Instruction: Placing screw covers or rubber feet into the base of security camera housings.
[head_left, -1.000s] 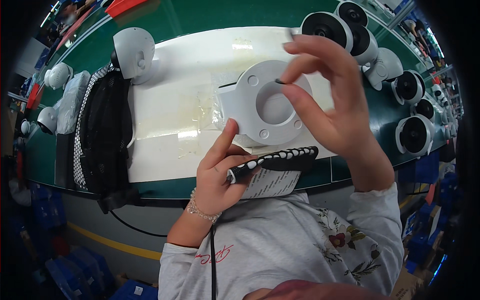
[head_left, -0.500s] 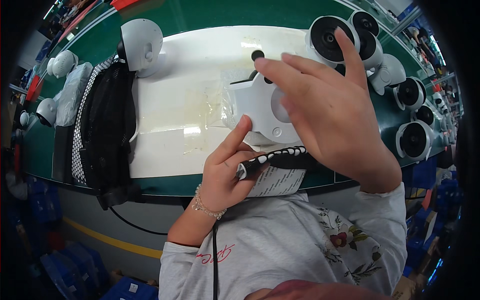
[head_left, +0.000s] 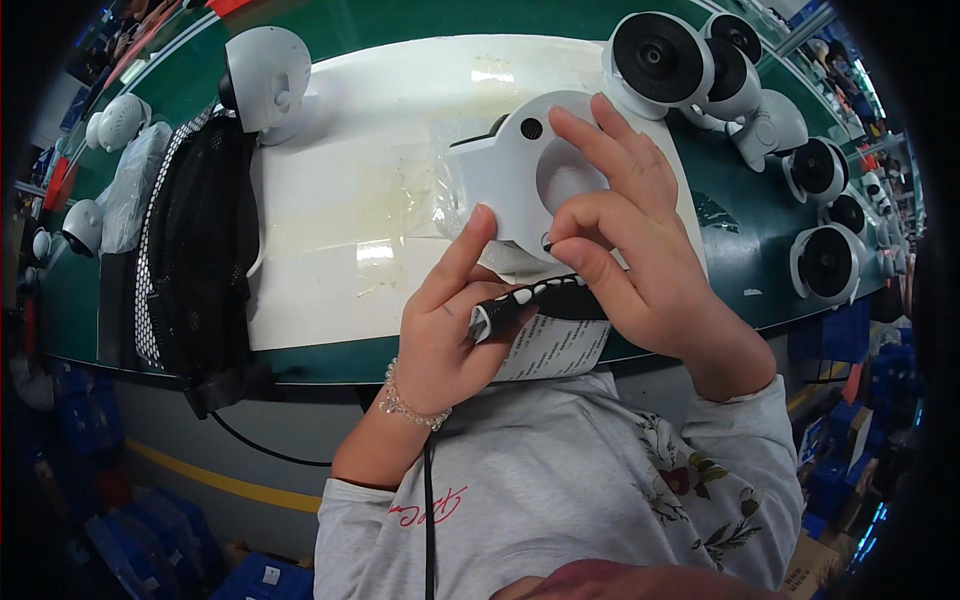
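A white plastic housing (head_left: 505, 205) with a round hollow lies in front of me, partly over clear plastic wrap. A black round pad (head_left: 531, 128) sits near its far edge. My left hand (head_left: 450, 320) is closed round a black sheet (head_left: 540, 297) with white round holes, its printed white backing hanging below. The left index fingertip rests on the housing's near left edge. My right hand (head_left: 640, 240) pinches a small black pad (head_left: 547, 243) between thumb and index finger at the housing's near edge. Its other fingers stretch out over the hollow.
A white board (head_left: 330, 220) covers the middle of the green table. Black mesh sheets (head_left: 205, 240) are heaped on the left beside a white camera-like device (head_left: 268, 80). Several similar devices with black round fronts (head_left: 655, 58) stand at the right. Blue bins (head_left: 150, 540) are below.
My right hand has come down from the housing's far side to its near edge, its thumb and index finger now pinched on the black pad. My left hand stays nearly in place.
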